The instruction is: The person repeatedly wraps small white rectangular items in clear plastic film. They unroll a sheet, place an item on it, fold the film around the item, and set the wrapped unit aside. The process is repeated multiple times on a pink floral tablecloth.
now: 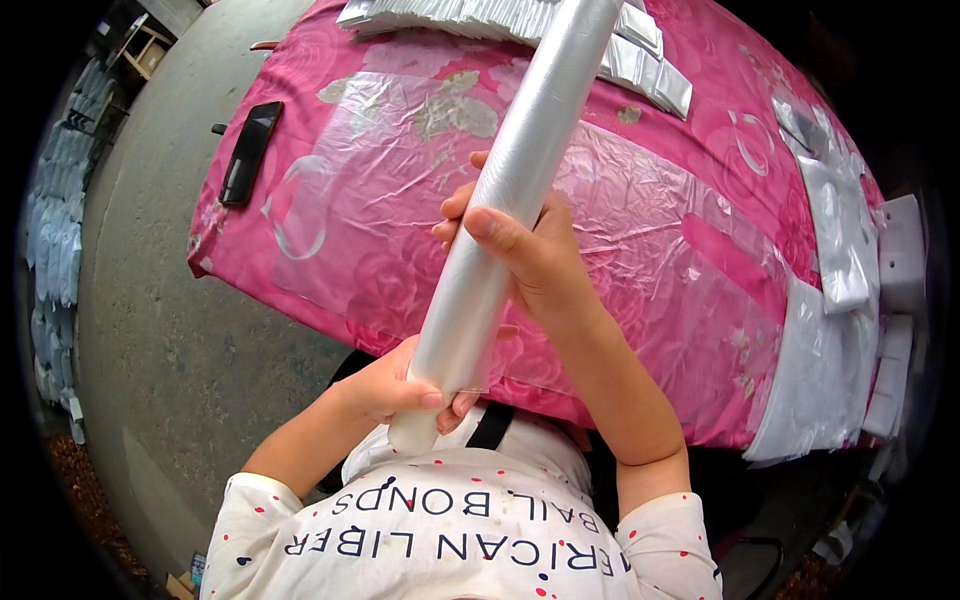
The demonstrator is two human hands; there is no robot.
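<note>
A long roll of clear plastic film slants from my lap up toward the far side of the table. My left hand is wrapped round its lower end, thumb lying over the front. Higher up, about the middle of the roll, my right hand grips it with the thumb across the front and fingertips showing past the left side. Beneath the roll, a large clear plastic sheet lies spread and wrinkled on the pink tablecloth. An oblong opening shows near the sheet's right end.
Stacks of folded plastic bags lie along the table's far edge. More plastic bags are piled at the right edge, beside white holders. A black phone rests near the left edge. Bundles are stacked beyond the concrete floor.
</note>
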